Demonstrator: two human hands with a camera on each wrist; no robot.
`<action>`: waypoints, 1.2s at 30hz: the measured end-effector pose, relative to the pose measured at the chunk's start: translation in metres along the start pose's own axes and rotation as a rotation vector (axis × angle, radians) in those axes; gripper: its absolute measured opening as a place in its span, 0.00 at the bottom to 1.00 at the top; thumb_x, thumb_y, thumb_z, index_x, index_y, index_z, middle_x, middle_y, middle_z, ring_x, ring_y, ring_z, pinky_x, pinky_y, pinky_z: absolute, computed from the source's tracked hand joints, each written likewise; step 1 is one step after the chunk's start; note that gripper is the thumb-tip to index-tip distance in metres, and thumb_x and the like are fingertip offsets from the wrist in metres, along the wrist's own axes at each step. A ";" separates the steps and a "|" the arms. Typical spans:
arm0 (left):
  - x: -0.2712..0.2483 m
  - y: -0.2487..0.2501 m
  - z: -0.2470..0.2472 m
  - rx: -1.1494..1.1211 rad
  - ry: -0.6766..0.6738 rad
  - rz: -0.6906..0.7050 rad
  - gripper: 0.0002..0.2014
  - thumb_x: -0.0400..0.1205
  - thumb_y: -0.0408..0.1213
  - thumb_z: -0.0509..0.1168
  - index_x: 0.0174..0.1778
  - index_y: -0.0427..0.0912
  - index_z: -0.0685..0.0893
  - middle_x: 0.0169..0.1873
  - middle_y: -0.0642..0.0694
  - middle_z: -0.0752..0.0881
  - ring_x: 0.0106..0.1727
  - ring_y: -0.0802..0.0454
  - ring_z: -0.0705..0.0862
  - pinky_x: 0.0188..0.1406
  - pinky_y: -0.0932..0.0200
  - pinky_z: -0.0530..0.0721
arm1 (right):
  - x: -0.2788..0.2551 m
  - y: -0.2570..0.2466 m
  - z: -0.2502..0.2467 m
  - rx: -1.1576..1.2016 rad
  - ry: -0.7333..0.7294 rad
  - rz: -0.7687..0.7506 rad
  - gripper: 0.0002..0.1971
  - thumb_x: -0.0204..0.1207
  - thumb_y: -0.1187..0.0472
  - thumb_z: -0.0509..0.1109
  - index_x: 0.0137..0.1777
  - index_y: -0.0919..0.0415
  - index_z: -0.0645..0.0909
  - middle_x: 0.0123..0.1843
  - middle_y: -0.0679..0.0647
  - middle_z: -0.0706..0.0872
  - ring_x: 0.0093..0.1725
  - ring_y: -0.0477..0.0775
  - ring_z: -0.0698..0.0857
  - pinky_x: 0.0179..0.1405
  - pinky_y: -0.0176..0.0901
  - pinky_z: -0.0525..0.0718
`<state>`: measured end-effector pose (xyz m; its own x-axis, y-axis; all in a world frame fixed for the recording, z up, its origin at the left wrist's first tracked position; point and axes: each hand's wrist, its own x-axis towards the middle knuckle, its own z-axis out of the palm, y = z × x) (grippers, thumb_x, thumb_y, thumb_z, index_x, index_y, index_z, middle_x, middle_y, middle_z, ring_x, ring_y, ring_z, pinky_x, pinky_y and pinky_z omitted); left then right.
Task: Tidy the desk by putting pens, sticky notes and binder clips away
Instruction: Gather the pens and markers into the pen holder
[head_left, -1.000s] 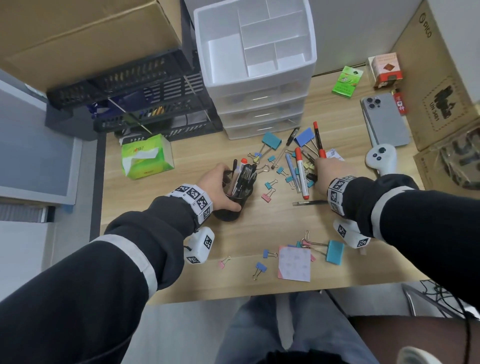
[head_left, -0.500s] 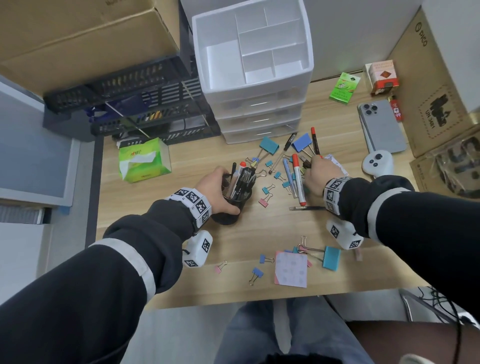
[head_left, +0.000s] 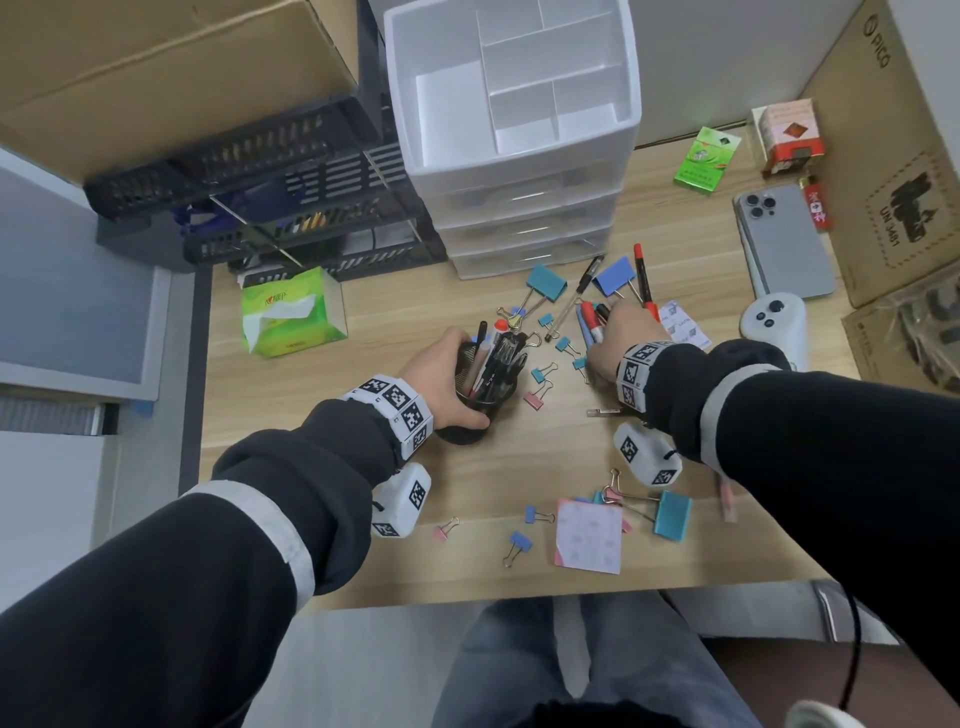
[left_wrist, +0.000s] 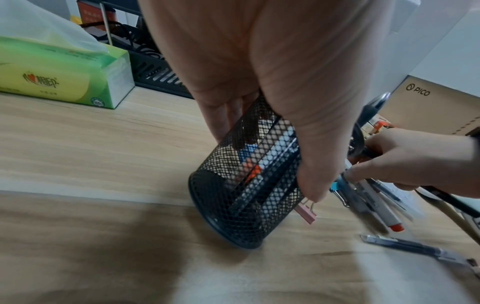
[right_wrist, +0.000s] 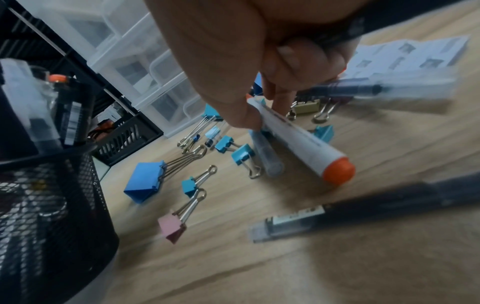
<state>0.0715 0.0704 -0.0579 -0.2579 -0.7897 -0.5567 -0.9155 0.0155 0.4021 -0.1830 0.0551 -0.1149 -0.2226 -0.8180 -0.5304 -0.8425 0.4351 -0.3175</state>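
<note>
The left hand (head_left: 441, 366) was wrapped round the black mesh pen cup (head_left: 480, 410) at the middle of the desk (head_left: 322, 415), thumb down one side and fingers (left_wrist: 221, 117) curled round the far wall, and the cup leaned over toward three o'clock, stuffed with pens. Over at three o'clock from it the right hand (head_left: 621, 338) was down in the pile, its fingers (right_wrist: 241, 111) clamped on a bundle of pens: the white marker with the orange cap (right_wrist: 303, 144) stuck out under the thumb, and a clear pen (right_wrist: 384, 90) lay crosswise above it. A pink binder clip (head_left: 537, 397) sat just beside the cup's base, small teal clips (head_left: 543, 371) between the hands. At six o'clock, near the desk edge, lay the sticky-note pad (head_left: 589, 538) with a large teal clip (head_left: 672, 514) beside it.
</note>
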 end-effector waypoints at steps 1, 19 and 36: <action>0.000 0.000 0.000 -0.004 0.001 -0.002 0.48 0.56 0.49 0.86 0.69 0.47 0.67 0.48 0.51 0.84 0.47 0.49 0.86 0.52 0.48 0.87 | -0.001 -0.002 -0.001 0.011 0.009 -0.005 0.12 0.78 0.57 0.71 0.54 0.60 0.73 0.38 0.53 0.78 0.33 0.51 0.77 0.26 0.41 0.72; -0.002 0.001 -0.003 -0.006 -0.064 -0.006 0.50 0.59 0.48 0.86 0.72 0.45 0.66 0.51 0.50 0.84 0.49 0.49 0.86 0.53 0.50 0.86 | 0.003 -0.011 0.005 -0.166 -0.037 -0.068 0.11 0.79 0.53 0.69 0.50 0.61 0.79 0.40 0.53 0.80 0.36 0.52 0.81 0.32 0.44 0.81; -0.005 -0.004 0.000 -0.044 -0.055 -0.010 0.51 0.59 0.49 0.86 0.73 0.46 0.64 0.52 0.50 0.83 0.50 0.49 0.85 0.55 0.49 0.86 | 0.024 -0.040 0.004 0.167 -0.019 0.053 0.21 0.81 0.44 0.65 0.57 0.64 0.74 0.39 0.57 0.81 0.33 0.56 0.79 0.25 0.41 0.69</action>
<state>0.0769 0.0742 -0.0568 -0.2668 -0.7549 -0.5992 -0.9037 -0.0200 0.4276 -0.1523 0.0198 -0.1182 -0.2539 -0.7859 -0.5638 -0.7360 0.5352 -0.4145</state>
